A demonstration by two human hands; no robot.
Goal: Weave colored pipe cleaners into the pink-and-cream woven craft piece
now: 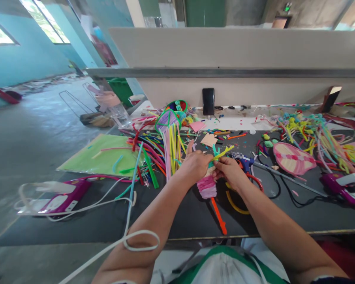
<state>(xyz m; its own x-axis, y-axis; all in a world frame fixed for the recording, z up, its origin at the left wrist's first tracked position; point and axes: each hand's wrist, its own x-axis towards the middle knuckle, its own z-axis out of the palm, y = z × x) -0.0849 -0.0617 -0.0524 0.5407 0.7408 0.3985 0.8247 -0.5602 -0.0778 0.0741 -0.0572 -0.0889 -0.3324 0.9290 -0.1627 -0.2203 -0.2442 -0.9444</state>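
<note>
Reaching in over the desk with both forearms angled inward. Gripping the pink craft piece by its upper end, with the left hand curled, one finger raised, and the right hand pinching near the yellow fuzzy stick. Poking down from the craft piece, see an orange stick. Just right of the craft piece, note a blue glue gun; to its left, a green sheet and a purple power strip; beyond it, an upright phone. Looping across the left forearm, find a white cord.
</note>
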